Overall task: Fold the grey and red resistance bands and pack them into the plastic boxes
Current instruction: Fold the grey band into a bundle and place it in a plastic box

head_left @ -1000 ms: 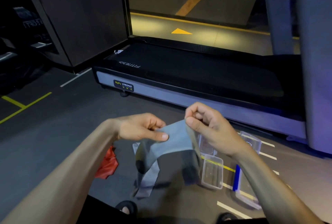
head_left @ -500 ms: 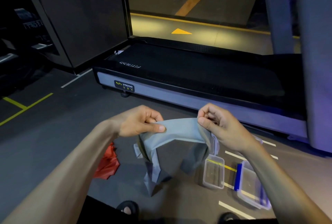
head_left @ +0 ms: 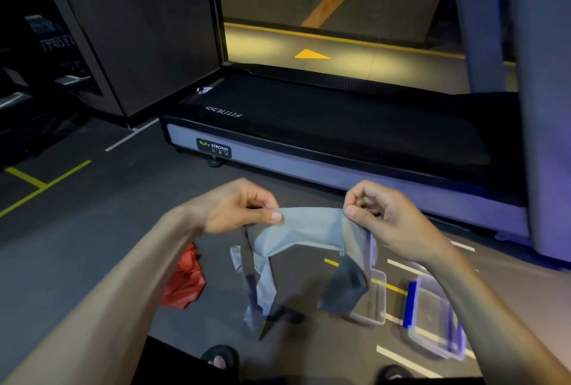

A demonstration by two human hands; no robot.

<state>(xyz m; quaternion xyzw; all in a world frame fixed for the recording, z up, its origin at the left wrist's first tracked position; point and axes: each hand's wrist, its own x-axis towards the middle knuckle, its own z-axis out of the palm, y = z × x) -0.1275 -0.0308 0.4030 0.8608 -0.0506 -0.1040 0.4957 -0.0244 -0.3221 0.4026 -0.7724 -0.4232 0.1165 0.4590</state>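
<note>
Beyond both hands a long treadmill (head_left: 324, 134) lies across the floor (head_left: 92, 230), its black belt marked "FITNESS" and a "BODY STRONG" label on its pale side rail. Past it, a yellow arrow (head_left: 312, 54) is painted on the lit ground behind the glass.

Between the hands hangs the grey resistance band (head_left: 309, 227), lifted clear of the floor. Its top edge runs nearly level from one hand to the other, and a loose length drops from each end, the one under the left hand reaching lower than the darker fold under the right.

Below and to the outer side of the left forearm, the red resistance band (head_left: 185, 282) lies crumpled on the floor, well apart from the grey one.

Beneath the right hand a clear plastic box (head_left: 375, 298) sits open on the floor, partly hidden behind the hanging grey fold. Just to its right, under the right forearm, is a second clear box with blue clips (head_left: 432, 313).

The left hand (head_left: 238, 208) pinches the band's top edge between thumb and curled fingers. The right hand (head_left: 380, 214) does the same at the other end, its fingers bunched tight on the fabric.

A sandalled foot (head_left: 220, 358) shows at the bottom, below the left hand.
</note>
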